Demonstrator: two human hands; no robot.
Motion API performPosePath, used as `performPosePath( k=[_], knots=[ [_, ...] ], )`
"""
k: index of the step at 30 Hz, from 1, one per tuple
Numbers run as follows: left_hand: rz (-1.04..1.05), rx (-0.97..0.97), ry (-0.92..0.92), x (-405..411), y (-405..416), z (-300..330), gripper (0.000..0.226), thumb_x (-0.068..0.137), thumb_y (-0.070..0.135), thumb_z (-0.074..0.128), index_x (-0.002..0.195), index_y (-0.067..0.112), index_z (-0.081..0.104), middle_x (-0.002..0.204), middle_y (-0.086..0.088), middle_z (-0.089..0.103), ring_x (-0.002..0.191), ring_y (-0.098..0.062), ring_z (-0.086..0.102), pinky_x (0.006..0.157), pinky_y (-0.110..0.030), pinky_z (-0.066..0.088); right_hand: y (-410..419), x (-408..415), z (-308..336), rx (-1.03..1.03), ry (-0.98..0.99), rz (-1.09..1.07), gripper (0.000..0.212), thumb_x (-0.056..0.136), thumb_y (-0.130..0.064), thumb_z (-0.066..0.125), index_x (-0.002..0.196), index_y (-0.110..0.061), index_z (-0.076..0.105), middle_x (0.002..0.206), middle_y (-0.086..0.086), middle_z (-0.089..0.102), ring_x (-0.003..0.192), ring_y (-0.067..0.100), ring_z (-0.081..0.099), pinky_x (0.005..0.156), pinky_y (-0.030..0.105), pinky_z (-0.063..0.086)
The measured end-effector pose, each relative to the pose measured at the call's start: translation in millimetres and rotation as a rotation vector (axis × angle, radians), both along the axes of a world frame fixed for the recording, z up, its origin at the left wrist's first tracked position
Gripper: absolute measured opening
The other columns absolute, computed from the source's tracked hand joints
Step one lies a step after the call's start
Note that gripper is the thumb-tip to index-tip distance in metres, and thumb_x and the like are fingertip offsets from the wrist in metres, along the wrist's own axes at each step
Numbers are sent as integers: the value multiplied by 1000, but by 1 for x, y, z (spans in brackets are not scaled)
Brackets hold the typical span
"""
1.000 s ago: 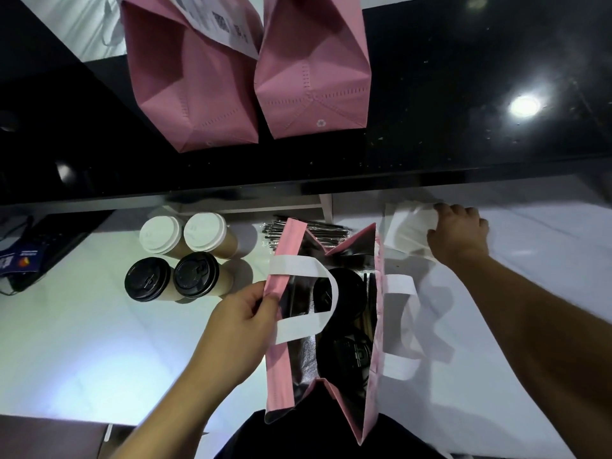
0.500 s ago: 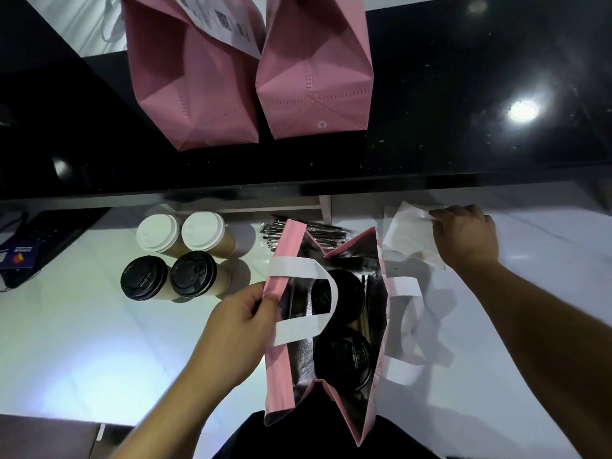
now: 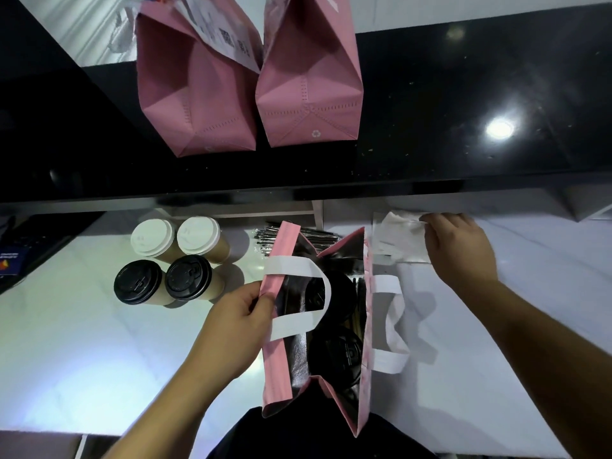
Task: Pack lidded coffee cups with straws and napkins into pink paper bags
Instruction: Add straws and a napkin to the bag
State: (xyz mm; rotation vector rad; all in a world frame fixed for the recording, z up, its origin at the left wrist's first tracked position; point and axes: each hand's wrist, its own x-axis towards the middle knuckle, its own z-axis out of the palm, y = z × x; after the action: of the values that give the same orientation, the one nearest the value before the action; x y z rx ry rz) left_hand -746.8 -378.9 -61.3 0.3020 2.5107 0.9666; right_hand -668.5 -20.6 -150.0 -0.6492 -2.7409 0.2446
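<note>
An open pink paper bag (image 3: 275, 352) with white handles stands on the white counter, and two black-lidded cups (image 3: 344, 354) and dark straws show inside it. My left hand (image 3: 238, 321) pinches the bag's left rim and holds it open. To the bag's right, my right hand (image 3: 458, 248) grips a white napkin (image 3: 397, 226) lifted off the napkin stack (image 3: 402, 251). Left of the bag stand two white-lidded cups (image 3: 175, 238) and two black-lidded cups (image 3: 164, 281). Wrapped straws (image 3: 265, 238) lie behind the bag.
Two closed pink bags (image 3: 251, 87) stand on the raised black counter (image 3: 463, 94) at the back, one with a printed receipt. A dark device (image 3: 20, 250) sits at the far left. White counter surface (image 3: 82, 342) stretches left of my left arm.
My right hand has closed on a napkin and peeled it up from the stack. My left hand keeps its hold on the bag rim.
</note>
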Motion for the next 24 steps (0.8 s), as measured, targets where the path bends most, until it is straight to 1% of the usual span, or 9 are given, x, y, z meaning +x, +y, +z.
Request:
performPosePath(
  k=[5, 9, 12, 14, 16, 18, 20, 22, 24],
  knots=[
    [-15, 31, 21, 0, -1, -1, 29, 101, 29, 51, 74, 25, 61, 62, 5, 60, 52, -4, 50, 45, -16, 34, -22, 29, 43, -75, 126, -34, 22, 103, -15, 55, 118, -8, 69, 107, 15, 71, 86, 35, 64, 68, 36, 54],
    [-12, 46, 24, 1, -2, 0, 30, 101, 28, 51, 72, 24, 59, 57, 7, 55, 50, -5, 47, 51, -30, 32, -42, 51, 90, -208, 251, -100, 15, 102, -11, 55, 110, -9, 67, 98, 8, 71, 81, 29, 63, 67, 33, 48],
    [-15, 74, 16, 0, -5, -1, 33, 102, 30, 50, 72, 20, 58, 61, 2, 59, 51, -6, 47, 54, -32, 34, -64, 63, 131, -460, 369, -153, 14, 103, -22, 54, 105, -30, 65, 79, -14, 69, 62, 16, 66, 57, 23, 50],
    [-18, 76, 22, -2, -7, -2, 38, 103, 36, 49, 73, 15, 58, 67, -3, 62, 55, -12, 49, 58, -34, 36, -82, 67, 157, -575, 414, -132, 14, 103, -24, 53, 100, -33, 64, 75, -14, 69, 48, 11, 64, 48, 12, 46],
    [-22, 81, 21, -3, -9, -3, 41, 104, 39, 48, 74, 13, 60, 69, -5, 64, 61, -21, 54, 59, -35, 37, -99, 66, 178, -664, 408, -52, 15, 103, -22, 53, 97, -31, 63, 78, -11, 70, 42, 16, 63, 44, 18, 48],
    [-35, 97, 21, -4, -10, -2, 45, 105, 43, 48, 73, 16, 62, 65, -2, 63, 60, -21, 56, 57, -33, 38, -117, 61, 193, -832, 353, 57, 16, 103, -18, 53, 95, -28, 63, 79, -3, 71, 41, 24, 63, 40, 32, 51],
    [-42, 151, -7, -3, -12, 1, 41, 102, 45, 51, 69, 24, 65, 57, 7, 62, 49, -8, 51, 51, -28, 39, -135, 53, 199, -966, 211, 167, 19, 103, -16, 54, 93, -29, 64, 78, 0, 71, 47, 23, 64, 41, 32, 51],
    [-51, 225, -67, -5, -13, 3, 29, 92, 42, 58, 71, 27, 72, 64, 5, 68, 53, -4, 53, 51, -24, 42, -151, 45, 196, -869, -54, 276, 18, 102, -23, 54, 93, -36, 62, 83, -10, 70, 60, 11, 66, 47, 26, 52],
    [-53, 215, -75, -8, -15, 1, 36, 96, 46, 57, 80, 17, 72, 74, -6, 71, 61, -15, 58, 59, -31, 43, -166, 37, 187, -639, -320, 416, 16, 102, -28, 49, 96, -41, 57, 85, -13, 65, 70, 9, 63, 52, 27, 51]
  ],
)
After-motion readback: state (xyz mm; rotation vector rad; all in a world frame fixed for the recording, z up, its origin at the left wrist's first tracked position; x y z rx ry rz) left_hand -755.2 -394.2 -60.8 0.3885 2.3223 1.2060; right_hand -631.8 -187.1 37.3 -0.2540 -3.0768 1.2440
